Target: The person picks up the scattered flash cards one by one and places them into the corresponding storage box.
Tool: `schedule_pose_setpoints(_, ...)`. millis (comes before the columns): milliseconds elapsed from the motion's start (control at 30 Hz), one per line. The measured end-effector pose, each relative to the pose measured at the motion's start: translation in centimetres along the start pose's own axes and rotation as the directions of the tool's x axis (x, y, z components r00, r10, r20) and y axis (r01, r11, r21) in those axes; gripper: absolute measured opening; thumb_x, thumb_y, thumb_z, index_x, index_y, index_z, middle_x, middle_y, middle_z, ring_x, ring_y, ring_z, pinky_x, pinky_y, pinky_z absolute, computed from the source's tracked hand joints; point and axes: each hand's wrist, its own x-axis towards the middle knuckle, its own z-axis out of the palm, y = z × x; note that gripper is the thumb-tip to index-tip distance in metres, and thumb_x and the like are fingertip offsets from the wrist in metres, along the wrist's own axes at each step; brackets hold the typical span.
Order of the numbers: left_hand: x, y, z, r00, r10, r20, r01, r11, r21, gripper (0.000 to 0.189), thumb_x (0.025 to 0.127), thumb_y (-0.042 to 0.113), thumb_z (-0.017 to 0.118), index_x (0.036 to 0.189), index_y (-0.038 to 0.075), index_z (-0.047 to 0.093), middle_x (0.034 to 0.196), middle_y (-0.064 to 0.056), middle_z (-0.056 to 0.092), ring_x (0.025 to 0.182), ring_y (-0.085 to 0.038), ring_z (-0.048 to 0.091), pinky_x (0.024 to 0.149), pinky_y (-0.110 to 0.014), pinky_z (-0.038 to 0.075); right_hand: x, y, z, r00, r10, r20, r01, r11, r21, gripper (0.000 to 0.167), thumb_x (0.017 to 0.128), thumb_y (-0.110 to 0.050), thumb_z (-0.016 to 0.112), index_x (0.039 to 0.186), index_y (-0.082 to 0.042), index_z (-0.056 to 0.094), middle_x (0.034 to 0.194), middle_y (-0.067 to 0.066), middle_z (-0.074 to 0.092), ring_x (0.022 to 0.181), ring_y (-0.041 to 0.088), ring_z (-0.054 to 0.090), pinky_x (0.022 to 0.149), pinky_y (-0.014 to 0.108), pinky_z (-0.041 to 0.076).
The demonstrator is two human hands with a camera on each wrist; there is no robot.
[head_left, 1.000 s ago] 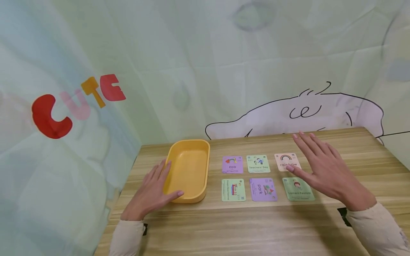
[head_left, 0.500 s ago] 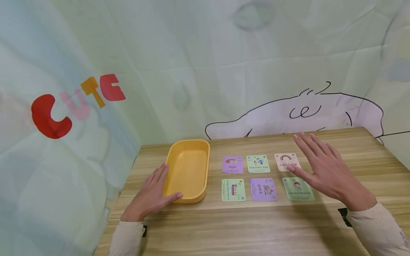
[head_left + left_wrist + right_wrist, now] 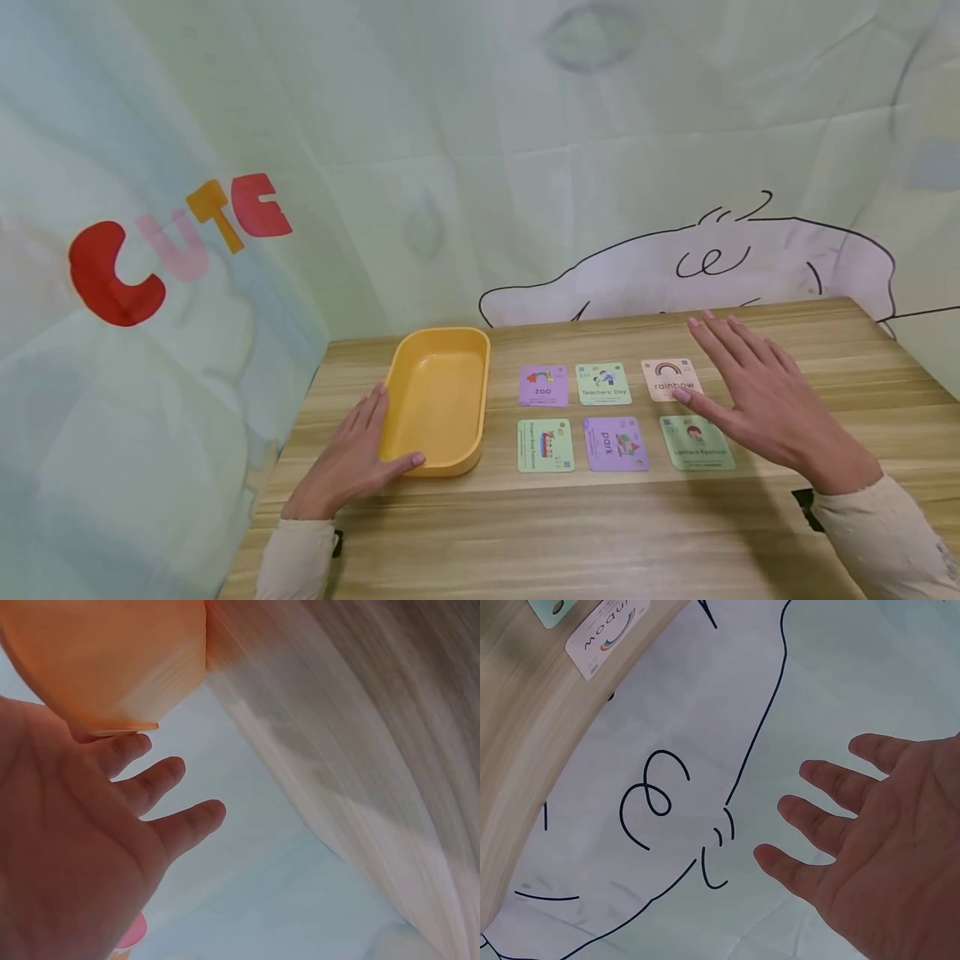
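Observation:
A yellow tray (image 3: 435, 400) lies on the table's left part. My left hand (image 3: 351, 454) is at its left side, fingers along the rim and thumb at the near end. In the left wrist view the fingers of this hand (image 3: 82, 832) are extended and spread beside the tray (image 3: 112, 660). Over the right part of the table my right hand (image 3: 772, 404) hovers with straight fingers and holds nothing; its thumb overlaps the rainbow card (image 3: 671, 375) in the head view. The Lantern Festival card (image 3: 693, 450) lies below that hand. The right wrist view shows the hand (image 3: 885, 840) with its palm bare.
More cards lie flat between tray and right hand: zoo (image 3: 543, 387), Teachers' Day (image 3: 603, 385), Dragon Boat Festival (image 3: 540, 457) and park (image 3: 615, 454). Behind the wooden table (image 3: 540, 542) hangs a printed cloth (image 3: 420, 150), which also runs along the left side.
The fingers of my left hand have drawn back slightly and sit closer together at the tray's left rim. My right hand, the cards and the tray show hardly any movement.

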Motion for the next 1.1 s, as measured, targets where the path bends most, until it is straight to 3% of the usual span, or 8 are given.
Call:
schedule_pose_setpoints(433,0.10,-0.22,0.24,0.995,-0.069,0.066,0.073,0.995,-0.062,0.114,0.091,0.063,0.061,0.158,-0.009,0.003,0.166,-0.028,0.006,0.152,-0.048,0.012,0.120,-0.060,0.015,-0.04,0.21,0.23,1.000,0.006,0.013,-0.006,1.000,0.008,0.090,0.095,-0.055,0.062,0.164,-0.021,0.016,0.169,0.011,0.018,0.151,0.043,0.019,0.115,0.070,0.015)
schedule_pose_setpoints(1100,0.41,-0.47,0.31,0.992,-0.060,0.107,0.076,0.985,-0.155,0.118,0.089,0.062,0.065,0.160,-0.003,-0.004,0.167,-0.027,0.000,0.152,-0.047,0.005,0.119,-0.064,0.013,0.03,0.57,0.66,1.000,-0.003,0.022,0.003,1.000,0.001,0.087,0.098,-0.055,0.057,0.164,-0.018,0.015,0.168,0.015,0.019,0.151,0.044,0.019,0.115,0.070,0.013)
